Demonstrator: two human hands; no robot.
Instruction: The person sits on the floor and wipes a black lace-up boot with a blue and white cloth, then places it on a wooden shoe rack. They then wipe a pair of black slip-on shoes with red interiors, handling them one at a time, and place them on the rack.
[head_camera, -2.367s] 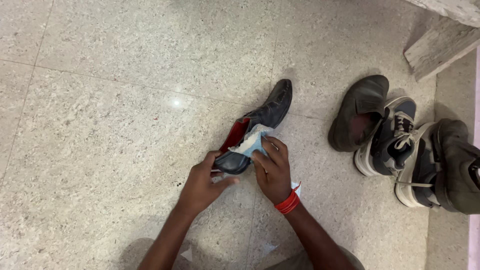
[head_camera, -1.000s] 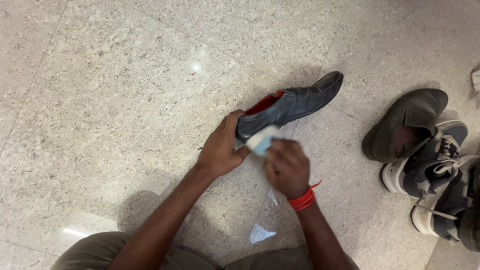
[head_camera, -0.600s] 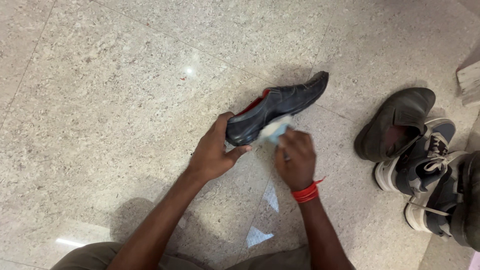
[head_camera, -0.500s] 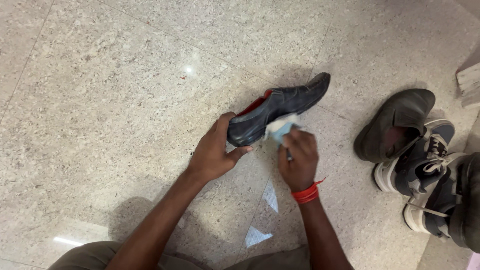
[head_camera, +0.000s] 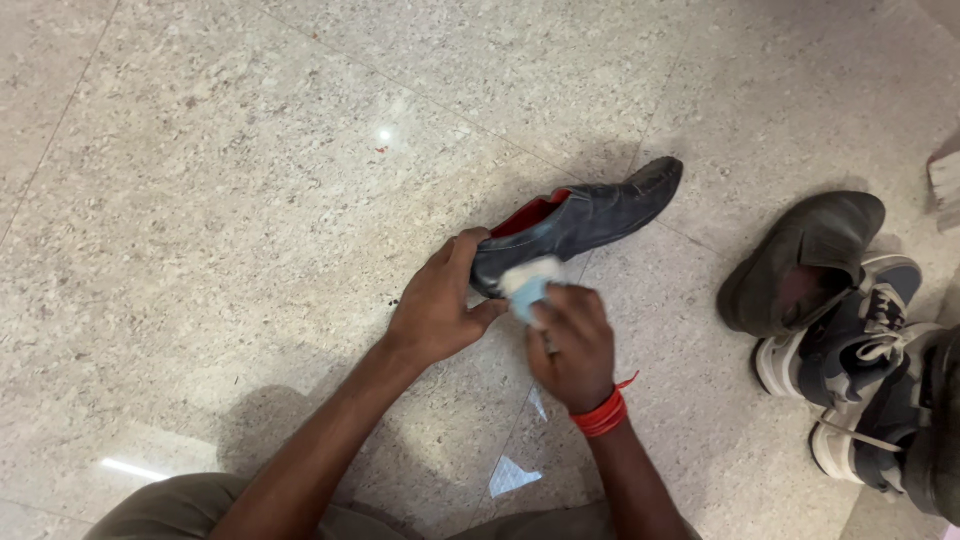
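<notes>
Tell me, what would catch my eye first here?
First, the dark shoe with a red lining, at the middle of the speckled stone floor: the left hand grips its heel while the right hand, with a red wristband, presses a pale cloth against it. At the right edge lies a cluster of other shoes.

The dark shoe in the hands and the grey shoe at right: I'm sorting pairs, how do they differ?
The dark shoe is slim, pointed and red-lined; the grey shoe is rounder and wider. The dark shoe is held at the heel by the left hand; the grey shoe lies untouched beside sneakers. Both lie on the floor.
</notes>
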